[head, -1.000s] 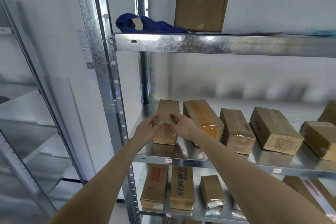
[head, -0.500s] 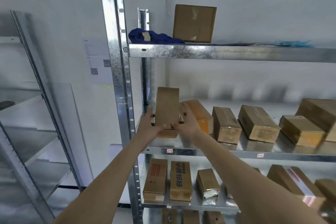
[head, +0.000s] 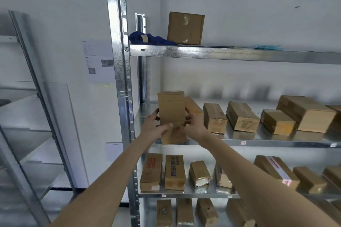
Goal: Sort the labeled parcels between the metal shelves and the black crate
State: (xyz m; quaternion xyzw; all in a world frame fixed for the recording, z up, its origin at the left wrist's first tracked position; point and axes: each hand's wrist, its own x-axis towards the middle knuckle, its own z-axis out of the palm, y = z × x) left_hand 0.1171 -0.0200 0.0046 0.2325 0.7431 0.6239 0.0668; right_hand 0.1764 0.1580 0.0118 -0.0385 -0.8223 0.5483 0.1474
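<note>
At the left end of the galvanised metal shelves (head: 221, 54), just right of the front corner upright, the left hand (head: 154, 127) and right hand (head: 193, 125) hold a plain brown oblong cardboard parcel (head: 171, 114) upright off the middle shelf's front edge, fingers curled round its two long sides, probably so its faces can be read for a label. To its right the neighbouring brown parcel (head: 193, 106) lies close, so open room lies forward, over the edge; no black crate shows.
</note>
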